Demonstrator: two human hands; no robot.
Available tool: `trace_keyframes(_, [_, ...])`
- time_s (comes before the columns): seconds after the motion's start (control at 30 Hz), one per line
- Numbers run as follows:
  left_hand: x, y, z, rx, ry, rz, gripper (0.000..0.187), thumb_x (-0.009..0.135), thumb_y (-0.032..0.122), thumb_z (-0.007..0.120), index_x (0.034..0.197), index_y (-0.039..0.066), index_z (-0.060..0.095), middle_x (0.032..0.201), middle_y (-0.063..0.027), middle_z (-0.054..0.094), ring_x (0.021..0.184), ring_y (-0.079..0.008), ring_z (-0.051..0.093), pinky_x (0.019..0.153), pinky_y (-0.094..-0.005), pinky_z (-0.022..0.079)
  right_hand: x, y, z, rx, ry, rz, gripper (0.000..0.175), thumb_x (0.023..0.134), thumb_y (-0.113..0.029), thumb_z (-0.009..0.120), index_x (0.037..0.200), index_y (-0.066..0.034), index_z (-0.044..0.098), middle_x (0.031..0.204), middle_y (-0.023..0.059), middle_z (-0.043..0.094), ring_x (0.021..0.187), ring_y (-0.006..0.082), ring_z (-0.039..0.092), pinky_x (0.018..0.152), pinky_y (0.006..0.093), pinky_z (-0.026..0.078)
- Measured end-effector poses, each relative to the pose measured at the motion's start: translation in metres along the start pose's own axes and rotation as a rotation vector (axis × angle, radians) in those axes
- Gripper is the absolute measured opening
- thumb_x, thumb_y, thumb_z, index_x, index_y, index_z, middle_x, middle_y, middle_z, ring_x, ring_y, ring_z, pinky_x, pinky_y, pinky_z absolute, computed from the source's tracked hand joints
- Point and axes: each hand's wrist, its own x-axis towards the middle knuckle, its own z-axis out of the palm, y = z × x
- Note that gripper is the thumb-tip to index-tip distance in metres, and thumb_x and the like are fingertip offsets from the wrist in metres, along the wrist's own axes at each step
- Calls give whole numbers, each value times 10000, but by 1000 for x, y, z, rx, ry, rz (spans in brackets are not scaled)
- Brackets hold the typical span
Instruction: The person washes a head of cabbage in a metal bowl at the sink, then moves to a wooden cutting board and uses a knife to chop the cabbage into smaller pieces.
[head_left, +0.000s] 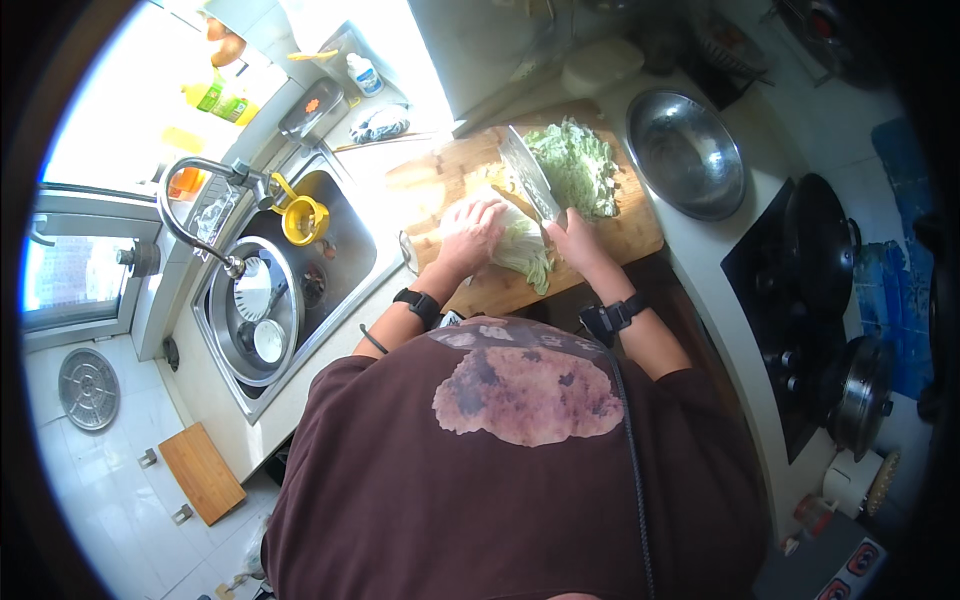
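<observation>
A napa cabbage piece (523, 244) lies on the wooden cutting board (637, 225), its leafy end towards me. My left hand (472, 232) presses down on it with the fingers bent over its top. In my right hand (576, 241) is the handle of a cleaver (529, 174), whose wide metal blade stands between the cabbage piece and a heap of shredded cabbage (577, 165). The heap covers the upper right part of the board. Small pale bits lie left of the blade. My left palm and the blade's lower edge are hidden.
A steel bowl (684, 156) stands right of the board. Left is a sink (360, 255) with a faucet (202, 161), a yellow strainer (305, 220) and a metal basin (292, 322) holding dishes. A black hob (765, 300) with a pan (817, 240) and a pot (859, 394) lies far right.
</observation>
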Motion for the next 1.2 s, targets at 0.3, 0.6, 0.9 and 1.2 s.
trace_keyframes(0.3, [0,-2,2,19,-41,8,361,867,252,547,1210,143,528,1239,-47,523,1176,-260,474,979,-427,363,-43,-35,-57,-406,-200,-227,396,910,-352,564,1006,29,509,847,253,646,831,421,634,716,498,495])
trace_keyframes(0.6, [-3,-3,3,-10,-37,4,362,866,253,554,1209,140,529,1230,-52,520,1182,-261,468,982,-428,359,8,-8,15,-264,-18,-169,408,892,-382,568,1019,-2,487,847,247,655,833,414,648,715,482,524])
trace_keyframes(0.9, [-2,-4,4,15,7,13,338,848,263,571,1165,145,548,1197,-46,539,1153,-251,491,959,-427,372,-38,-34,-58,-345,-222,-191,427,902,-372,570,977,43,508,896,269,637,843,444,614,740,506,479])
trace_keyframes(1.2, [-2,-5,3,3,-1,6,350,851,275,580,1174,142,551,1210,-39,540,1151,-258,493,964,-442,370,5,-14,12,-311,-112,-146,430,896,-384,562,1041,15,495,894,274,642,881,425,629,756,485,506])
